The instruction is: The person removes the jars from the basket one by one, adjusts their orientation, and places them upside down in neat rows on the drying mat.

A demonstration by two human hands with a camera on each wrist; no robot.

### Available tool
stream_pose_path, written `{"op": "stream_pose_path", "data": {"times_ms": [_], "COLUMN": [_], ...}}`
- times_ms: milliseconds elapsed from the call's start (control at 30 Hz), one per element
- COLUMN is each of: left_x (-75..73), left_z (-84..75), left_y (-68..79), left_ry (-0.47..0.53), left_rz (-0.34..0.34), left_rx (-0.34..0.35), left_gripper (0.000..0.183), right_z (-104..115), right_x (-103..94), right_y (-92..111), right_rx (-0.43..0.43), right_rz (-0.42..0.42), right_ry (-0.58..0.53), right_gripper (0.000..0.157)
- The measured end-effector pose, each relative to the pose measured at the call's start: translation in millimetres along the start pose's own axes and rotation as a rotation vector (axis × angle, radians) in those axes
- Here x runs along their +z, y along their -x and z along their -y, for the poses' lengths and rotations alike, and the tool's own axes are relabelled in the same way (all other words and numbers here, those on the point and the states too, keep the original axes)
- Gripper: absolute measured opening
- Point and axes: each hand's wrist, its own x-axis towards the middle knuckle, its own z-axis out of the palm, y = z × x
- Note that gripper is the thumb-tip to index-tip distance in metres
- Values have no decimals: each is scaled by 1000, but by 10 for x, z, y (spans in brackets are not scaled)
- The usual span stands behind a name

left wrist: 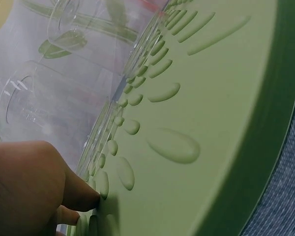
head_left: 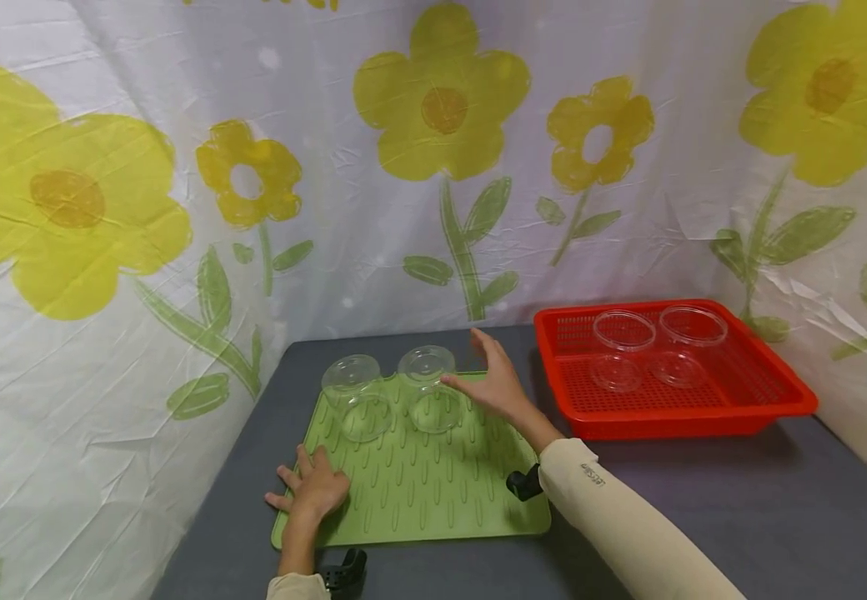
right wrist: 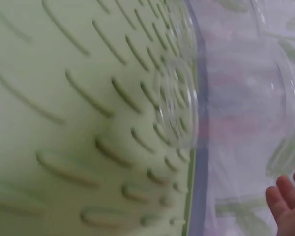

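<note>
Two clear plastic cups stand upside down at the back of a green ridged mat (head_left: 433,500): a left cup (head_left: 358,402) and a right cup (head_left: 428,390). My left hand (head_left: 315,490) rests at the mat's left edge, fingers spread, holding nothing; in the left wrist view its thumb (left wrist: 81,189) touches the ridged surface. Beside the right cup is my right hand (head_left: 499,385), thumb and fingers apart with nothing between them. From the right wrist, that hand's fingers (right wrist: 287,196) show apart from the nearer cup (right wrist: 241,98).
A red perforated basket (head_left: 684,426) sits at the back right of the grey table (head_left: 674,500). Inside it, two more clear cups (head_left: 618,354) stand upright side by side. A flower-printed curtain (head_left: 343,250) hangs behind the table.
</note>
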Motion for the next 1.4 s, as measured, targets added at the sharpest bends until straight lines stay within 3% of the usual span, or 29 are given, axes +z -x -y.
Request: {"op": "stream_pose_path", "data": {"times_ms": [233, 567, 800, 1067, 1233, 1400], "left_x": [0, 7, -2, -34, -28, -10], "left_z": [1, 9, 25, 43, 55, 45], "left_y": [-1, -10, -20, -31, -27, -37], "left_ry": [-7, -10, -4, -8, 1, -9], "left_rz": [5, 2, 19, 30, 40, 32], "left_rx": [0, 9, 17, 20, 16, 23], "left_gripper": [73, 72, 72, 71, 71, 71], "right_z": [-121, -197, -225, -274, -306, -307], "right_x": [-253, -623, -899, -1146, -1321, -1537], "right_y": [-31, -69, -146, -205, -221, -221], "right_rx": [-77, -92, -38, 58, 127, 237], "right_rz": [-163, -280, -399, -562, -578, -542], "right_ry": [-33, -40, -25, 143, 206, 284], "right_gripper": [79, 66, 59, 55, 61, 72]}}
